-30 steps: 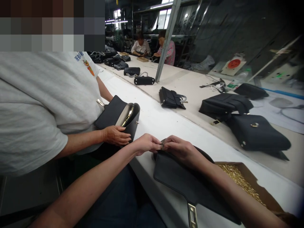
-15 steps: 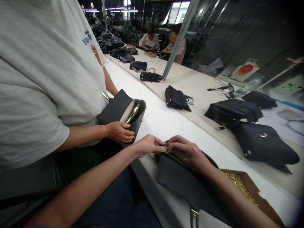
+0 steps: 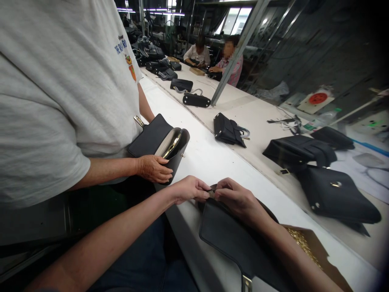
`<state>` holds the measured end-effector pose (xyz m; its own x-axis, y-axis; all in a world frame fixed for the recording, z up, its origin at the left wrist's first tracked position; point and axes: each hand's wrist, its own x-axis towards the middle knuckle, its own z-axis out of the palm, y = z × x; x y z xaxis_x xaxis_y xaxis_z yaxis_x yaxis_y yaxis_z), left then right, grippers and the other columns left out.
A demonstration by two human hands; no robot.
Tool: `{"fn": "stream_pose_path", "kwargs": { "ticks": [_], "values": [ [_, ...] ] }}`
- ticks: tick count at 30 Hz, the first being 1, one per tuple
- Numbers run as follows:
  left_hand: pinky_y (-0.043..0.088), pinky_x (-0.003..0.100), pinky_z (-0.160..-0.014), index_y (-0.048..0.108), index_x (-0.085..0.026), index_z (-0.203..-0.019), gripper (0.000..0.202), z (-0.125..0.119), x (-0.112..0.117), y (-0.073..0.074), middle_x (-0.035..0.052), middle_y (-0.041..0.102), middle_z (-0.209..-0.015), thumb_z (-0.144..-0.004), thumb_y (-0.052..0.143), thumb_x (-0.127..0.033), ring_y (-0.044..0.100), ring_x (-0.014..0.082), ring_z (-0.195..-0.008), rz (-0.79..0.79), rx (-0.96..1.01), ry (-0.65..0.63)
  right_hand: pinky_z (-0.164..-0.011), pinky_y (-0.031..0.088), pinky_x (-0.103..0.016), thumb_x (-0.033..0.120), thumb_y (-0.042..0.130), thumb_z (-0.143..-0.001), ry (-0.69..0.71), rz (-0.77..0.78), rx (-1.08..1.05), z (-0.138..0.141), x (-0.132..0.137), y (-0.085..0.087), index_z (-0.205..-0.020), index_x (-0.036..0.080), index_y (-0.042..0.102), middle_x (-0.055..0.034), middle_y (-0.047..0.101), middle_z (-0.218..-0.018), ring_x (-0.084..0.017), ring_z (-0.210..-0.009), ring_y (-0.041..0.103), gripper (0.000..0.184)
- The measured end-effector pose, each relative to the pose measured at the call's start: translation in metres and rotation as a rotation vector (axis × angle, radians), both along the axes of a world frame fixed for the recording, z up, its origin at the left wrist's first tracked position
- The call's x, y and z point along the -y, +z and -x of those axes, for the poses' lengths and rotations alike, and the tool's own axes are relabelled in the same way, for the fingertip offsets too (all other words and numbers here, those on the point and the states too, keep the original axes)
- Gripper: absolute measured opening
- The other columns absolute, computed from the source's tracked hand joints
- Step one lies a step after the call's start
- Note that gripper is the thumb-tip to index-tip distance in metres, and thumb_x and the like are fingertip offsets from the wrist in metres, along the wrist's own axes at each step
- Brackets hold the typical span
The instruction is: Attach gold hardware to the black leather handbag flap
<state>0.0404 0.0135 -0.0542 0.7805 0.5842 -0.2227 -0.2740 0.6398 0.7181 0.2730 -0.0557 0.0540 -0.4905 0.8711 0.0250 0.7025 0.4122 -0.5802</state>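
Black flap bag [image 3: 223, 231], one, lying at the near edge of the white counter [image 3: 209, 162]; flap spread open, gold clasp plate [image 3: 246, 283] on its tongue. Left hand [image 3: 188, 190]: thumb and fingers pinched on a small grey-brown piece [image 3: 212, 194] at the bag's mouth; lining or separate part, cannot tell. Right hand [image 3: 235, 196]: fingers curled against the same piece; gripping or only pressing, hidden.

Risks, as judged: piece could slip or sit crooked, the hold being small and partly masked by the fingers. Bag could shift under a tug, both hands being at one end. Open carton [image 3: 328, 263] of gold fittings [image 3: 300, 243], beside the right forearm [image 3: 285, 243]: a sideways swing could spill it. Co-worker's hand [image 3: 154, 168], on a second black bag [image 3: 178, 166], near the left: an outward reach could jostle it.
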Motion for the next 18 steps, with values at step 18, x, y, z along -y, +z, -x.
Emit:
{"fn": "stream_pose_path", "kwargs": {
  "ticks": [18],
  "values": [
    [0.061, 0.032, -0.080, 0.076, -0.008, -0.099, 0.066, -0.006, 0.007, 0.001, 0.0050, 0.077, -0.083, -0.050, 0.113, -0.030, 0.073, 0.0155, -0.074, 0.037, -0.042, 0.081, -0.079, 0.048, -0.037, 0.040, 0.060, -0.119, -0.011, 0.064, 0.042, 0.005, -0.009, 0.006, -0.108, 0.030, 0.073, -0.0029, 0.064, -0.113, -0.019, -0.091, 0.062, 0.021]
  ]
}}
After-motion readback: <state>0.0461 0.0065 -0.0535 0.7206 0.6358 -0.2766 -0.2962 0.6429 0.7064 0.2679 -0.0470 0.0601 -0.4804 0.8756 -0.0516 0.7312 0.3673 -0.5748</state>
